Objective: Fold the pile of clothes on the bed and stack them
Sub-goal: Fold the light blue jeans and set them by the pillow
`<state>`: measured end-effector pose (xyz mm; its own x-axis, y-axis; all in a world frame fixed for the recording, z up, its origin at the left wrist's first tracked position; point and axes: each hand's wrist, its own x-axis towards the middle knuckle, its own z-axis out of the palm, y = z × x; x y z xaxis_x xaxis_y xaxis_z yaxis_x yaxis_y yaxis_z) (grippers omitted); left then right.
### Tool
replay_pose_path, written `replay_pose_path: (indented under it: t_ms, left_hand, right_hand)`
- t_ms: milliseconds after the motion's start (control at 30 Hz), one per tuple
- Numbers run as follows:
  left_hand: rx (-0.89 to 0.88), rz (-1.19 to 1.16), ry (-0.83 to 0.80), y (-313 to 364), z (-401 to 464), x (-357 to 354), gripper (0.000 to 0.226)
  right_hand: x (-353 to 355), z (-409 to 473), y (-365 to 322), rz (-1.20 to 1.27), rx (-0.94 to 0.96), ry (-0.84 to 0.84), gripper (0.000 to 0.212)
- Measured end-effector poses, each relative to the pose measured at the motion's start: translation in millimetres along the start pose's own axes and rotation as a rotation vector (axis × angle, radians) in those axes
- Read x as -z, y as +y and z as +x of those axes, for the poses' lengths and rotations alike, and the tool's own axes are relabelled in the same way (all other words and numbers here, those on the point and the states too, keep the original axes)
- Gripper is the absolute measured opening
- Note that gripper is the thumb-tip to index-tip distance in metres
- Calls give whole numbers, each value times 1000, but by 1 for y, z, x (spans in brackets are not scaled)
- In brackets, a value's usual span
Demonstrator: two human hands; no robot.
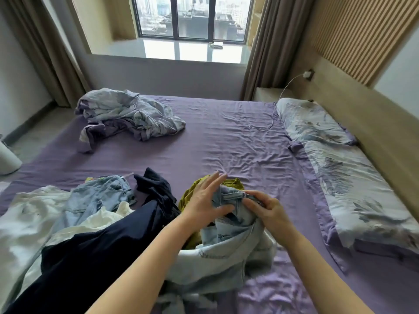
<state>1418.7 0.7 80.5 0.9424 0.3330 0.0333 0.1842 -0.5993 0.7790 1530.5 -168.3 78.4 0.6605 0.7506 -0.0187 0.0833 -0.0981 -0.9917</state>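
A pair of light-blue jeans (229, 248) lies bunched at the near middle of the purple bed (226, 137). My right hand (265, 208) grips its waistband, fingers curled round the denim. My left hand (205, 198) rests against the same waistband with fingers spread and straight, thumb under the cloth. An olive-green garment (192, 193) lies under and behind the jeans. To the left sprawls the pile: a dark navy garment (95, 252), a black piece (156, 186), a second pair of light jeans (99, 196) and white clothes (29, 218).
A crumpled grey-blue quilt (127, 114) lies at the bed's far left. Two floral pillows (335, 159) line the right side by the headboard. A white charging cable (275, 112) trails onto the sheet. A white object (6, 159) stands at the left edge.
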Motion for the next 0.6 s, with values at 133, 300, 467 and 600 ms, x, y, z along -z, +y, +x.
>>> replay_pose_path:
  t_ms: [133,300,467,600]
  left_hand:
    - [-91,-188,-41,57,17,35,18]
    - [-2,-339,-12,130,24,64,25]
    - [76,-449,-109,167,16,67,23]
    - [137,-689,-27,177,9,69,20]
  right_hand:
    - [25,-6,-61,70,91,110,20]
    - [47,-20,-104,-34,157,275,13]
    - [39,-59,-106,-106,199,354,23]
    - [17,-99,-80,-50,180,375,43]
